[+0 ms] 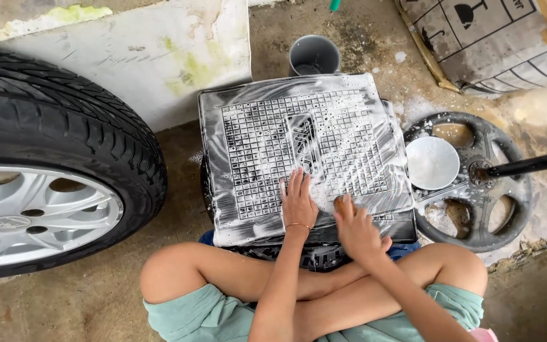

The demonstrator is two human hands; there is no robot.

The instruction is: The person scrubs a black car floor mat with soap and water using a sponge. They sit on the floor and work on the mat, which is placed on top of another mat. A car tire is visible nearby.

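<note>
Mat (305, 152), black rubber with a grid pattern and covered with white soap foam, lay flat on a stack of other mats just in front of the person's crossed legs. Left hand (298, 201) rested on its near part with the fingers stretched out flat, holding nothing. Right hand (356, 229) was closed around a small brown object (340, 202), maybe a brush or sponge, and pressed it on the near right edge of the mat; I could not tell exactly what it was. A thin bracelet sat on the left wrist. A grey cup (314, 56) stood on the concrete floor just behind the mat. A car wheel (39, 164) with a silver rim stood upright at the left. At the right, a black wheel cover (476, 183) lay on the floor with a white bowl (432, 163) in it, and a dark rod (533, 163) reached over it.
</note>
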